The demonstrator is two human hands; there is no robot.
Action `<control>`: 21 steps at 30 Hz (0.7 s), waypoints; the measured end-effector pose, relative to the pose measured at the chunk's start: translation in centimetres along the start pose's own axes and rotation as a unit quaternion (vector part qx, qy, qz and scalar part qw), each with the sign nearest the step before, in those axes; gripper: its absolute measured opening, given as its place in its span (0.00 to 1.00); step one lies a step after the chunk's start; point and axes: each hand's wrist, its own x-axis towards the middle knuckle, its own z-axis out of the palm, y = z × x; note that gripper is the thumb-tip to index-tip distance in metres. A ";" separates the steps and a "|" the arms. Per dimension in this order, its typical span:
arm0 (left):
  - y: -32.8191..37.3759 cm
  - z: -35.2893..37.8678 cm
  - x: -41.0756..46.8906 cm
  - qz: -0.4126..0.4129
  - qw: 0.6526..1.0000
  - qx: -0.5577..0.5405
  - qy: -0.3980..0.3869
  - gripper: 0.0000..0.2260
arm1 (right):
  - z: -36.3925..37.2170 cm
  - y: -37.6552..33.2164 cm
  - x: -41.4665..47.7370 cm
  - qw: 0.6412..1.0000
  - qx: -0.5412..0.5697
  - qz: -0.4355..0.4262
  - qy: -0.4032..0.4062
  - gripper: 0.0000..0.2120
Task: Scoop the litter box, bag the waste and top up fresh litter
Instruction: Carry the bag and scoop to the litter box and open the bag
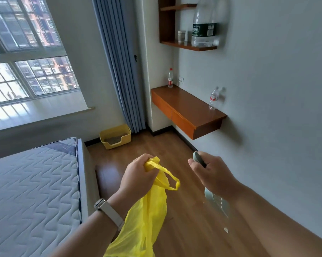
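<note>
Left hand (pixel 136 175): fist closed round the gathered neck of the yellow bag (pixel 147 216). One handle loop sticks out beside the knuckles and the rest hangs below the wrist.

Right hand (pixel 214 175): fingers wrapped round the handle of the grey-green scoop (pixel 216 203), slotted blade pointing down under the palm.

Litter box (pixel 115 136): on the floor, litter inside. Both hands are well apart from it, on its near side.

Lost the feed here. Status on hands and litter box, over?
Left hand grips yellow bag. Right hand grips scoop. Litter box ahead by curtain, not reached. No obstacle seen on floor.
</note>
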 end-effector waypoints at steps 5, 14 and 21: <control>-1.2 -2.4 6.1 -0.004 1.000 0.002 0.006 0.08 | 2.9 0.2 6.6 1.000 0.007 -0.003 -0.004 0.20; -4.6 -2.6 16.4 -0.039 0.998 0.027 0.032 0.08 | 7.1 4.2 18.4 0.997 0.065 0.008 -0.052 0.20; -6.7 -0.3 27.8 -0.079 0.993 0.064 0.059 0.07 | 9.8 10.6 31.2 0.988 0.113 0.015 -0.102 0.20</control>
